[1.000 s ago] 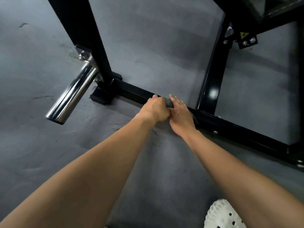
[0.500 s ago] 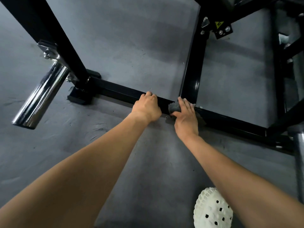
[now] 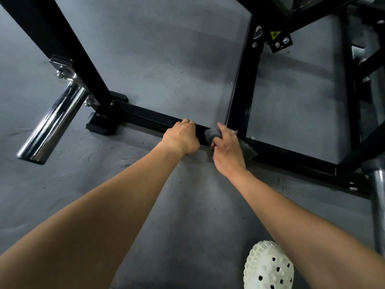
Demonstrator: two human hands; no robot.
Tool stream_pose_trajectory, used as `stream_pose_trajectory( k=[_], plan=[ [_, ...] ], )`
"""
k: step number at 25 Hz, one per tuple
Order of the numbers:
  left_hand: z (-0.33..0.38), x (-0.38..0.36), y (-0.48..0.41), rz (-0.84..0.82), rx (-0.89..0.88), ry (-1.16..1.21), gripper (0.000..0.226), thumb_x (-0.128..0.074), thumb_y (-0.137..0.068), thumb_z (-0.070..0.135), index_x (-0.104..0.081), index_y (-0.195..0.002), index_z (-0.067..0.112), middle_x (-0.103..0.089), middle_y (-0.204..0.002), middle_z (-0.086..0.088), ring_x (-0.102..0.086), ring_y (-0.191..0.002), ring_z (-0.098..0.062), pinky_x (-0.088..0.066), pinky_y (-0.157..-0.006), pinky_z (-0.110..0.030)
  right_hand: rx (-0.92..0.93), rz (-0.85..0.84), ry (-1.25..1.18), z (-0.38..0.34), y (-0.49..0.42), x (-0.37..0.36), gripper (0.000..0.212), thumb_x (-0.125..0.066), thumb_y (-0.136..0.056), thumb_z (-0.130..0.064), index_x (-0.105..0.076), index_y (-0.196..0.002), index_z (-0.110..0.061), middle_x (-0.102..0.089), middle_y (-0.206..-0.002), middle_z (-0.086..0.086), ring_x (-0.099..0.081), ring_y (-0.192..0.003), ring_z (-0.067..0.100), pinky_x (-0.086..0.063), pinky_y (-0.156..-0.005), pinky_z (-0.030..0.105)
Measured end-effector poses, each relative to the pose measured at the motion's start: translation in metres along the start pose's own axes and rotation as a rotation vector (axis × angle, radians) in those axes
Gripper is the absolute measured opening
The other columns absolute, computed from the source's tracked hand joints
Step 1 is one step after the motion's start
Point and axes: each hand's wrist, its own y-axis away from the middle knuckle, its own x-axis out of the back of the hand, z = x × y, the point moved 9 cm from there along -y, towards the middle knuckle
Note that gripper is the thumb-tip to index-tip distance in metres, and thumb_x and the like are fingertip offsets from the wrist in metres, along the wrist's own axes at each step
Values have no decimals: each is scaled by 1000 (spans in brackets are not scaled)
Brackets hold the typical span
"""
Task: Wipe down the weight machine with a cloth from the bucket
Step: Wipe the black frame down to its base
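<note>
While left hand (image 3: 181,137) grips bar (image 3: 145,119), right hand (image 3: 227,149) cloth (image 3: 211,133), upright post (image 3: 242,97) adjacent

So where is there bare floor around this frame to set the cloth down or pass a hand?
Bare floor lies inside the frame, bordered by the slanted post, base bar and cross bar; also nearside, between chrome peg and left forearm. Crowded where left hand and right hand with cloth meet on the bar.
</note>
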Motion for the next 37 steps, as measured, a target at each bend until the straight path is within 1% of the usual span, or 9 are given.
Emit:
stream_pose_trajectory(
  k=[2, 4, 6, 9, 16, 21, 27, 33, 37],
  plan=[
    [-1, 2, 1, 6, 11, -23, 45, -52, -96, 22, -51, -139, 9, -48, -141, -10, -44, -133, -32, -41, -109, -49, 36, 11, -81, -21, -12, 1, 13, -60, -88, 5, -63, -89, -8, -39, -155, 12, -49, -130, 35, -49, -102, 45],
    [-7, 4, 1, 8, 30, -29, 45, -52, -97, 22, -50, -139, 9, -47, -141, -11, -43, -131, -34, -42, -107, -49, 9, 105, -92, -23, -17, 11, 15, -59, -85, 8, -60, -85, -7, -47, -138, 13, -54, -113, 35, -55, -80, 46],
    [-15, 5, 0, 10, 45, -32, 46, -52, -98, 23, -49, -141, 10, -45, -144, -11, -41, -132, -34, -42, -108, -49, -75, 246, -22, -8, -17, 22, 14, -56, -85, 7, -62, -87, -6, -53, -115, 15, -53, -99, 34, -53, -72, 48],
    [-26, 5, -1, 12, 55, -14, 46, -53, -98, 22, -48, -142, 10, -43, -146, -9, -40, -136, -32, -41, -110, -49, -192, 281, 104, 12, -20, 26, 24, -54, -90, 0, -62, -106, -14, -60, -103, 9, -53, -93, 31, -47, -79, 44],
    [-27, 13, -2, 56, 13, 22, 37, -53, -96, 21, -56, -130, 8, -54, -135, -13, -54, -125, -32, -40, -103, -36, -66, -226, -33, -46, -80, -24, 32, -37, -103, -31, -55, -124, -16, -69, -120, 20, -62, -114, 38, -41, -94, 45],
    [-33, 23, 0, 57, 3, 27, 39, -56, -93, 23, -59, -131, 15, -61, -129, -8, -59, -117, -30, -43, -94, -33, 4, -233, 388, -18, -70, -20, 40, -23, -101, -27, -59, -117, -17, -69, -116, 11, -68, -103, 36, -39, -91, 45],
    [-36, 32, 4, 79, -30, 80, 32, -55, -90, 19, -56, -122, 14, -68, -119, -11, -63, -110, -36, -44, -84, -35, -82, -375, 12, -57, -97, -37, 52, -21, -109, -38, -63, -124, -13, -62, -137, 21, -58, -122, 41, -43, -94, 44],
    [-40, 30, 2, 33, -15, 61, 37, -54, -90, 18, -52, -127, 14, -69, -109, -12, -64, -99, -35, -47, -78, -36, -202, -150, 241, -24, -83, -15, 59, -24, -103, -46, -75, -105, -15, -74, -106, 18, -69, -97, 38, -49, -83, 43],
    [-37, 27, 3, 1, -30, 71, 36, -55, -90, 17, -48, -125, 10, -67, -108, -13, -64, -99, -36, -43, -75, -35, -208, -287, 87, -52, -95, -40, 57, -24, -105, -44, -70, -116, -12, -69, -121, 22, -65, -112, 40, -45, -87, 43]
  ],
)
